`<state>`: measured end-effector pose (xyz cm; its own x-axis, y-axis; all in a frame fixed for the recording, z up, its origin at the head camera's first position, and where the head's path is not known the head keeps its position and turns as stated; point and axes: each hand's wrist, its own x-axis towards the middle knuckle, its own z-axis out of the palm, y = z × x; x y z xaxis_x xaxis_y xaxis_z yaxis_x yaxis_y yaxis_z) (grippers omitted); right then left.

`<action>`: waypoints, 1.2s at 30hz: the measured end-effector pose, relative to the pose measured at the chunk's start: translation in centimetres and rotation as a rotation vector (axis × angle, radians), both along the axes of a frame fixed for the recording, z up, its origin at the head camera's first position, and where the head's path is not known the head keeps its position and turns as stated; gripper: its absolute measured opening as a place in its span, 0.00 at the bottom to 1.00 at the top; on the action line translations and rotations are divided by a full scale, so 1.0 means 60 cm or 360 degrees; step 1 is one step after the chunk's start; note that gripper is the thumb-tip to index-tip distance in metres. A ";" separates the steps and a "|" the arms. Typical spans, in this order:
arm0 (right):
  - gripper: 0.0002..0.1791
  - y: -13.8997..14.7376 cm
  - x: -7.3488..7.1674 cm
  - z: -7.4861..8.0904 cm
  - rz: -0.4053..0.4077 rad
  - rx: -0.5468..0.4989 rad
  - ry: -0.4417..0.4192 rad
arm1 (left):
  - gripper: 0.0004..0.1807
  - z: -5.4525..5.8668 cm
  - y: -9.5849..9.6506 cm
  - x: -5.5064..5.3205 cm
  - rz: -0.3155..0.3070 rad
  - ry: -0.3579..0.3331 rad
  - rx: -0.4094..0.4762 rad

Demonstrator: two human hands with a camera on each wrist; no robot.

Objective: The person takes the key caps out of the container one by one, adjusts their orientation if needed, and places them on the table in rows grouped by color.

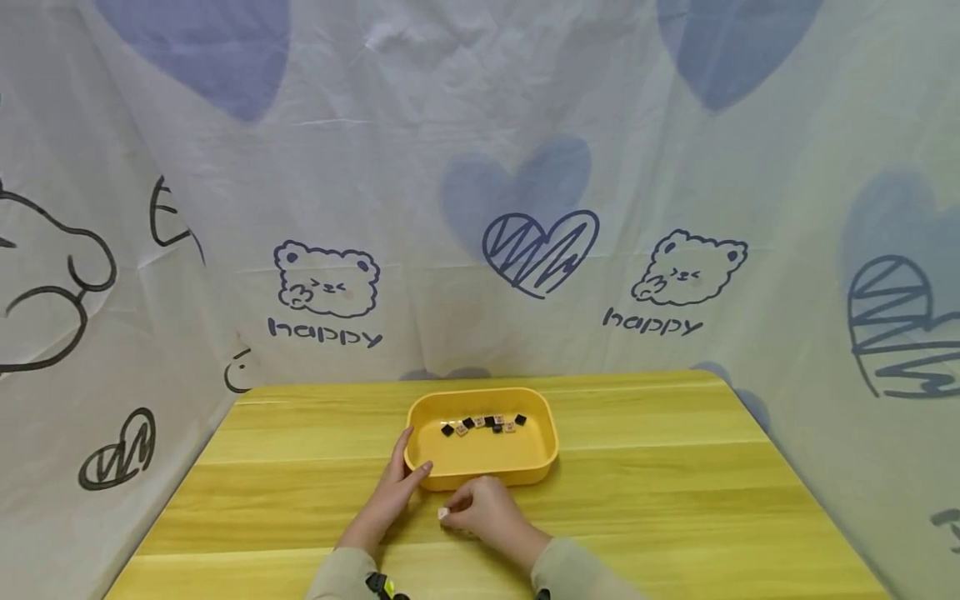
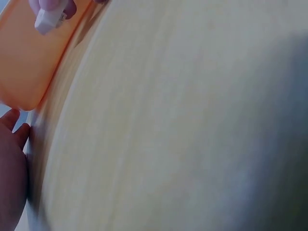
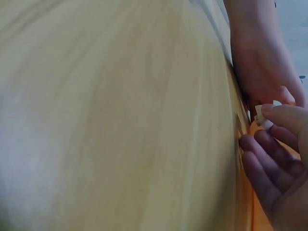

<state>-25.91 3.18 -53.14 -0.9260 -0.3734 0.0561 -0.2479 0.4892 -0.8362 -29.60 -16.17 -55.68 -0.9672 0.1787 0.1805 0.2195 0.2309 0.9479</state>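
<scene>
A yellow tray [image 1: 481,479] with raised walls stands on the wooden table in front of me. My left hand [image 1: 396,482] rests against its front left corner, fingers along the left wall and thumb at the front rim. Just in front of the tray, my right hand [image 1: 489,512] pinches a small white block [image 1: 443,513] between thumb and fingers. The left wrist view shows this white block [image 2: 47,21] hanging from the fingertips, overlapping the tray wall. Behind it in the right wrist view is the left hand [image 3: 264,72].
Several small black pieces [image 1: 447,430] and white pieces with markings [image 1: 509,427] lie in the back half of the tray. The yellow wood-grain table [image 1: 675,475] extends to both sides. A white curtain [image 1: 435,292] with hearts and bears hangs behind it and at the sides.
</scene>
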 end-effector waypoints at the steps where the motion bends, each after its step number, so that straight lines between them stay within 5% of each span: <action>1: 0.04 -0.001 0.001 -0.002 -0.0008 0.0010 0.0023 | 0.42 0.000 0.000 0.001 0.0003 0.0025 -0.0023; 7: 0.04 -0.006 0.002 -0.010 -0.0014 0.0054 0.0129 | 0.42 0.001 0.000 0.000 0.0003 0.0004 0.0011; 13: 0.04 -0.006 0.000 -0.016 -0.0020 0.0091 0.0122 | 0.41 0.000 0.001 -0.001 -0.0009 0.0071 -0.0041; 27: 0.04 -0.006 0.001 -0.015 -0.0026 0.0121 0.0128 | 0.43 0.000 -0.001 -0.003 -0.0040 0.0040 -0.0030; 36: 0.11 0.006 0.005 -0.010 0.0029 0.0059 0.0092 | 0.42 0.007 0.002 0.000 -0.0027 -0.0081 0.0039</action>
